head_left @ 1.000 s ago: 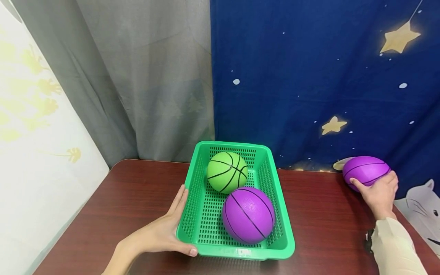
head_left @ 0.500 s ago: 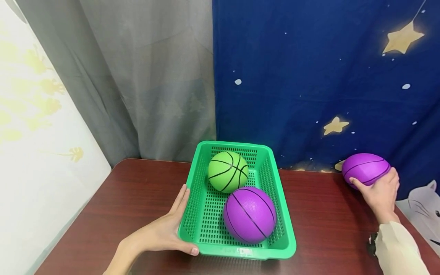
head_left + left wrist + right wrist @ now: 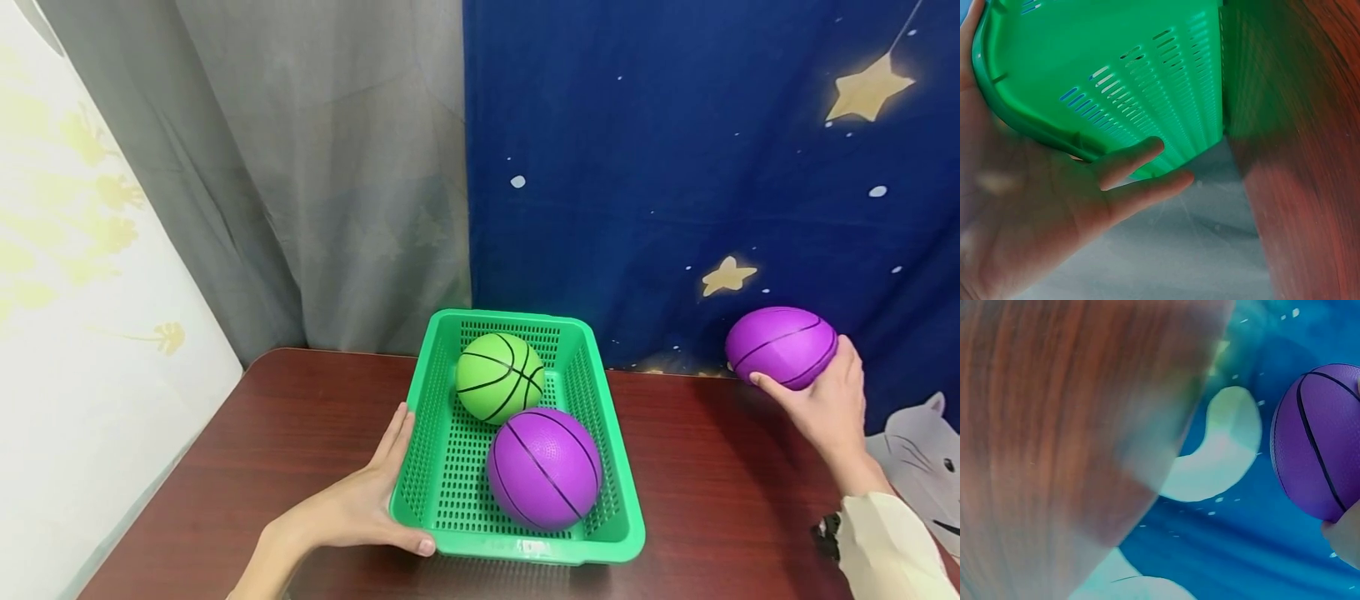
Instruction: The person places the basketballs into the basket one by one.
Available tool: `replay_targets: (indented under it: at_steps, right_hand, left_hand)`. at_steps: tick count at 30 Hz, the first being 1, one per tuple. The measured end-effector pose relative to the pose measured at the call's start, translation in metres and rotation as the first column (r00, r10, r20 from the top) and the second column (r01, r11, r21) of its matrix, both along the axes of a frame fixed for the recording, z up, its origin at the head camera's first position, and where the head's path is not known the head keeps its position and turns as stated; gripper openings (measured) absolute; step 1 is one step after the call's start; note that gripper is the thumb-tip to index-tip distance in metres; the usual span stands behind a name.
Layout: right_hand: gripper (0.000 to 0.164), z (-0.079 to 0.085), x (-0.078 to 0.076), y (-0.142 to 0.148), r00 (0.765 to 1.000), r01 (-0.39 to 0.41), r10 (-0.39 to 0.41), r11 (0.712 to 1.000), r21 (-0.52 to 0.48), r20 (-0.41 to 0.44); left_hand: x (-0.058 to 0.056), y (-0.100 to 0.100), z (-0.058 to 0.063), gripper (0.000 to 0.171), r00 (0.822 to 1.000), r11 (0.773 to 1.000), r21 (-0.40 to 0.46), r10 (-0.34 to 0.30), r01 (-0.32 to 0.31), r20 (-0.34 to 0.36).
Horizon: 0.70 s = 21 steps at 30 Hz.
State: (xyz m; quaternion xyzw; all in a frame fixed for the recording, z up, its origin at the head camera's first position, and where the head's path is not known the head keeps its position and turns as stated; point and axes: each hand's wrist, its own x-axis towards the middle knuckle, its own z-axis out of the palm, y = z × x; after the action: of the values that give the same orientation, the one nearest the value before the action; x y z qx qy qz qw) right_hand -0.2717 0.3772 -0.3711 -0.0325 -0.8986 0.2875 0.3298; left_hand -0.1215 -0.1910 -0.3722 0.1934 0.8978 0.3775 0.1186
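A green plastic basket (image 3: 480,546) with slotted walls stands on the table; in it sit a green toy basketball (image 3: 495,379) and, nearer, a purple one (image 3: 543,471). My left hand (image 3: 367,500) spans its near left corner, with straight fingers along the outer side and the thumb at the front rim. The left wrist view shows these fingers (image 3: 1141,165) against the basket wall. To the far right, my right hand (image 3: 828,404) grips a second purple basketball (image 3: 782,346) from its near side, raised above the table. The right wrist view cuts off most of that hand.
The dark red wooden table (image 3: 300,433) carries the basket near its middle. Right behind it hang a grey curtain (image 3: 360,167) and a blue star-printed curtain (image 3: 600,167). A white patterned surface (image 3: 90,333) lies along the left.
My right hand has lifted the purple basketball off the table's back right and moved slightly left with it. The left hand and the basket stay put.
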Motion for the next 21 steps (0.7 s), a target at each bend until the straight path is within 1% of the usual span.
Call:
replay_targets:
  at_steps: [3,6,9,12,15,21]
  right_hand:
    - [0.111,0.007,0.003,-0.011,0.999,-0.033,0.033,0.999,0.011,-0.014]
    - [0.112,0.013,0.004,-0.023,0.997,-0.065,0.066,0.998,0.02,-0.05]
    - [0.112,0.02,0.005,-0.037,0.989,-0.11,0.113,0.993,0.033,-0.097]
    - [0.112,0.028,0.005,-0.05,0.975,-0.165,0.17,0.985,0.047,-0.146]
    - [0.113,0.035,0.006,-0.064,0.958,-0.212,0.22,0.975,0.061,-0.183]
    - [0.116,0.044,0.01,-0.093,0.924,-0.309,0.321,0.947,0.089,-0.209]
  left_hand:
    - [0.0,0.0,-0.001,0.134,1.0,1.0,0.001,-0.001,0.001,-0.002]
    - [0.0,0.0,-0.001,0.133,1.0,1.0,0.007,-0.008,0.008,-0.01]
    - [0.0,-0.001,-0.002,0.132,1.0,1.0,0.008,-0.017,0.017,-0.024]
    - [0.0,-0.001,-0.003,0.132,0.999,1.0,0.009,-0.029,0.03,-0.042]
    - [0.0,-0.001,-0.002,0.131,0.999,0.999,0.021,-0.027,0.027,-0.035]
    - [-0.001,-0.001,-0.001,0.132,1.0,0.999,0.044,-0.014,0.015,-0.016]
